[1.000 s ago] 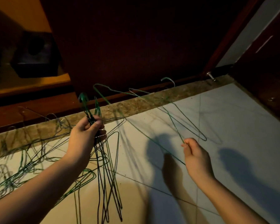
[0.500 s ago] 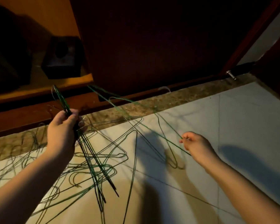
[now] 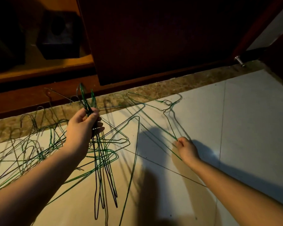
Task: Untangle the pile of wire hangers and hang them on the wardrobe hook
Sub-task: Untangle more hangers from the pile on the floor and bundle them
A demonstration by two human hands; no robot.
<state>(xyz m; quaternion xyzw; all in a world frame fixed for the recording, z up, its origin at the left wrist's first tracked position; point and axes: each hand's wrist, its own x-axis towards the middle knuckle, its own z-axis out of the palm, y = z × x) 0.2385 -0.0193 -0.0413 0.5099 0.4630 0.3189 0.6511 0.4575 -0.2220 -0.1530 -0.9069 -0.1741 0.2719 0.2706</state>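
While the left hand point(image 3: 83, 126) grips a bundle of green wire hangers point(image 3: 103, 168) by their necks, bodies dangling over the tiled floor point(image 3: 243, 128), the right hand point(image 3: 185, 148) pinches one loose hanger point(image 3: 170, 125) lying on the tiles. It is best lifted slowly, clear of crossing wires. Farther left, the tangled pile point(image 3: 28, 149) sprawls against the stone threshold point(image 3: 170, 88). Beyond stands the dark wardrobe door point(image 3: 153, 38); no hook shows.

Domestic interior, dimly and warmly lit; most likely a bedroom or dressing area. Evidence: a dark wooden wardrobe panel point(image 3: 153, 38) beside an orange-lit shelf point(image 3: 39, 69) carrying a dark box point(image 3: 59, 35). The pale tiled floor point(image 3: 243, 119) is edged by a speckled stone strip point(image 3: 162, 88). A metal door stop point(image 3: 239, 61) sits low at right. Green wire hangers point(image 3: 31, 152) lie strewn over the tiles.
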